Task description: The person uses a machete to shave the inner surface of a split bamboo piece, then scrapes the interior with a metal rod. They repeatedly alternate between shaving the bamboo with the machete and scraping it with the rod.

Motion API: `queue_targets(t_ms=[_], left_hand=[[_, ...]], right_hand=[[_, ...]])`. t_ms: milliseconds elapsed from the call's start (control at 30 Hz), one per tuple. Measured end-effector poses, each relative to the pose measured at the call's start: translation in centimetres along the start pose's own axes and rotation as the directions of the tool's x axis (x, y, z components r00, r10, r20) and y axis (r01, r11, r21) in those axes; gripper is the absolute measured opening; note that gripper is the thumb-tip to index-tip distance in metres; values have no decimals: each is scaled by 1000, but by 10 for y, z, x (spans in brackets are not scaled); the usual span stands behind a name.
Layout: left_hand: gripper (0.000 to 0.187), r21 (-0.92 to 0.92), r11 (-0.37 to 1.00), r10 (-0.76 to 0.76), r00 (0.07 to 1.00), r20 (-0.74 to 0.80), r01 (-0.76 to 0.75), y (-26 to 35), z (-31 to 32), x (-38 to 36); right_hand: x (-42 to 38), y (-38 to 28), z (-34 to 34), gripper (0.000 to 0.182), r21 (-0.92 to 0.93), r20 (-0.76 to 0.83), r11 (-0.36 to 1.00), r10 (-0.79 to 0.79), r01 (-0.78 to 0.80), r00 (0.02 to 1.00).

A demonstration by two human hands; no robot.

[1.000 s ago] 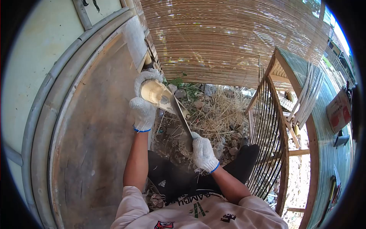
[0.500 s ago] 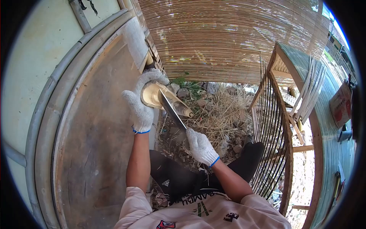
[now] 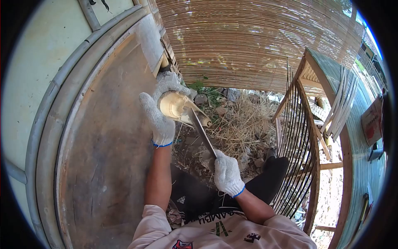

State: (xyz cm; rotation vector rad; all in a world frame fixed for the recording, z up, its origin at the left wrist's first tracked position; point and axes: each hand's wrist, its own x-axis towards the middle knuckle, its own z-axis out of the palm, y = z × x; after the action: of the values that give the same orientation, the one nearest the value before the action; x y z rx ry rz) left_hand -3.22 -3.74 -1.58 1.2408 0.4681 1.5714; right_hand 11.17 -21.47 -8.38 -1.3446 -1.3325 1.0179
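Observation:
A pale, carved bamboo piece (image 3: pixel 172 104) rests in my left hand (image 3: pixel 161 120), which wears a white knitted glove with a blue cuff. The thumb stands apart while the fingers curl round the piece's far side. Its narrower end points right, over the ground. My right hand (image 3: pixel 228 173), in a matching glove, is closed round the handle of a long knife (image 3: pixel 202 133). The blade slants up and left, and its tip end lies against the right side of the bamboo piece. Most of the knife's handle is hidden by the glove.
A brown wooden board (image 3: pixel 107 137) fills the left side, edged by curved poles (image 3: pixel 49 133). Dry straw and rubble (image 3: pixel 240 124) cover the ground. Behind hangs a slatted bamboo screen (image 3: pixel 248 41). On the right stands a wooden frame with dark rods (image 3: pixel 296 145), beside a greenish slatted surface (image 3: pixel 360 166).
My right hand and the knife have moved right and down. My left hand has shifted slightly right with the bamboo piece, which is turned so that more of its carved face shows.

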Motion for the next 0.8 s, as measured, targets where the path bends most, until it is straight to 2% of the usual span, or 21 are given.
queue_targets(t_ms=[67, 100, 167, 200, 267, 300, 333, 400, 433, 467, 533, 567, 600, 633, 700, 767, 800], left_hand=[[87, 36, 999, 33, 999, 35, -35, 0, -1, 1], [89, 30, 999, 20, 1000, 9, -21, 1, 1, -1], [90, 18, 1000, 5, 1000, -20, -5, 0, 0, -6], [93, 2, 1000, 3, 1000, 7, -3, -2, -1, -7], [95, -9, 1000, 10, 999, 40, -10, -1, -2, -3], [97, -20, 1000, 18, 998, 58, -17, 0, -1, -2], [98, -31, 999, 16, 997, 70, -14, 0, -2, -7], [99, 14, 999, 40, 995, 96, -42, 1, -1, -7], [100, 60, 995, 67, 989, 129, -75, 1, 0, -5], [100, 58, 995, 67, 989, 129, -75, 2, 0, -7], [106, -10, 1000, -29, 998, 53, 29, 1, 2, -9], [106, -11, 999, -32, 998, 50, 32, 1, 1, -9], [106, 37, 999, -18, 998, 66, 16, 1, 0, -10], [106, 84, 996, -2, 996, 84, -5, 2, 0, -11], [106, 46, 999, 1, 995, 99, -5, 0, -3, -12], [106, 11, 1000, 8, 992, 125, -9, -2, -5, -9], [106, -30, 999, -21, 1000, 15, 22, -4, -6, -7]], right_hand=[[4, 5, 2, 39, -123, -128, 932, -356, 342, 926], [9, 10, 5, 39, -119, -126, 934, -352, 338, 927], [21, 23, 11, 29, -289, -95, 934, -247, 210, 964], [23, 26, 10, 29, -293, -95, 932, -251, 214, 963], [31, 32, 9, 28, -294, -46, 945, -164, 144, 985], [33, 34, 7, 29, -215, 27, 967, -133, 136, 991], [28, 35, 7, 29, -214, 36, 968, -123, 128, 992], [24, 30, 4, 23, -39, 164, 998, 63, -57, 984], [20, 32, 11, 24, -160, 39, 984, -71, 77, 997], [15, 33, 14, 24, -161, 38, 984, -71, 76, 997], [13, 27, 16, 27, -153, -128, 956, -269, 249, 955], [7, 22, 12, 22, -10, -106, 981, -194, 194, 975], [8, 24, 13, 22, -9, -104, 982, -187, 187, 977], [12, 27, 14, 21, -116, -85, 972, -213, 203, 973], [25, 32, 19, 24, -329, -71, 923, -235, 200, 969], [27, 32, 16, 26, -314, -18, 927, -224, 207, 974], [28, 32, 14, 29, -297, 42, 933, -201, 204, 979]])
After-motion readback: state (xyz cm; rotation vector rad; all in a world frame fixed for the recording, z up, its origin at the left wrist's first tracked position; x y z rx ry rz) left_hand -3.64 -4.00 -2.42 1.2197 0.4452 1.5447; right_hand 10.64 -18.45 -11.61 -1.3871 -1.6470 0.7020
